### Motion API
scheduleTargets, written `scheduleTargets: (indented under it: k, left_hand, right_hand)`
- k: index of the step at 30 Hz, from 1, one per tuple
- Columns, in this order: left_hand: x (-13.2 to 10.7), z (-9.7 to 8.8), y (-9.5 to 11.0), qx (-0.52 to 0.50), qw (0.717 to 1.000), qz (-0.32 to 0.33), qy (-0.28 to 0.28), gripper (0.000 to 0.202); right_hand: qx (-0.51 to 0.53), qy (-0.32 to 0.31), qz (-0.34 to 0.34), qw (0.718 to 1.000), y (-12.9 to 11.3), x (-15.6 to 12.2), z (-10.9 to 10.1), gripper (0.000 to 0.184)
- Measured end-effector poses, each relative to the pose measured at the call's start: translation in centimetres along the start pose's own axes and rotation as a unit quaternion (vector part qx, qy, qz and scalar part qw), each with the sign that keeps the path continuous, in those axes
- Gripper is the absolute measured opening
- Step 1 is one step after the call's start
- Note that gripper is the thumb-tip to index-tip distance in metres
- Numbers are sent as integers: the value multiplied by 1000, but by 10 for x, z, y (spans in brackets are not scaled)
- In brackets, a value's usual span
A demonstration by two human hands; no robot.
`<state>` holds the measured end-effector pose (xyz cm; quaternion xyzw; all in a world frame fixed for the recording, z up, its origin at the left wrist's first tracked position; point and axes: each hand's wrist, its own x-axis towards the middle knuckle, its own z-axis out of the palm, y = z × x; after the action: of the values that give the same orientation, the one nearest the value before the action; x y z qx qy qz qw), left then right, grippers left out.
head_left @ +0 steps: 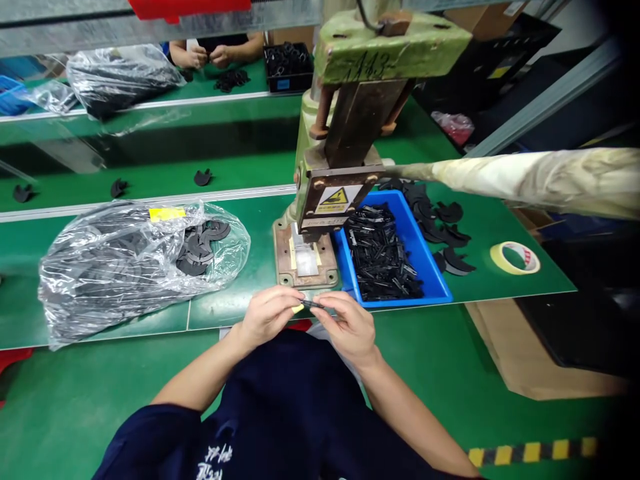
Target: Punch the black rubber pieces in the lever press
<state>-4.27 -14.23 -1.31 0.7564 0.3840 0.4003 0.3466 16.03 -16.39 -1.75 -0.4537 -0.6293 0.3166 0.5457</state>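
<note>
Between my two hands, just in front of the press, is a small thin black plastic part point(313, 304). My left hand point(270, 315) pinches its left end, with a bit of yellow showing by the fingertips. At the other end, my right hand point(347, 323) grips it between thumb and fingers. Beyond them stands a green hand press point(333, 180) with a warning label, its ram above a metal fixture point(305, 260) on the base plate. A blue bin point(435, 283) full of slim black parts sits right of the press.
A clear plastic bag point(125, 267) of black curved parts lies left. Loose curved parts point(453, 260) and a tape roll point(515, 258) are right. The press's wrapped lever point(525, 177) reaches rightward. Three black pieces point(119, 188) rest on the strip behind; a co-worker's hands point(210, 55) are at the back.
</note>
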Motion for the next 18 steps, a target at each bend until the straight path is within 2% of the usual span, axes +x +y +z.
scheduleTargets:
  k: [3,7,11,13,18]
  left_hand:
    - [-2,1,-1,0,1000,10,10,13]
    - [-1,3,0,20,997,68,39,13]
    - [0,8,2,35,988,128,77,9]
    - [0,10,2,37,987,132,85,8]
    - [0,6,4,27,991,125,42,12]
  right_hand:
    - [41,4,36,998,2,-2,1,23]
    - [129,17,114,985,6,-7,9,27]
    - [236,11,209,949,13,-10,25,27]
    - [282,0,246,927,16,-8,30,26]
    - [366,-44,317,874,16,1,24,28]
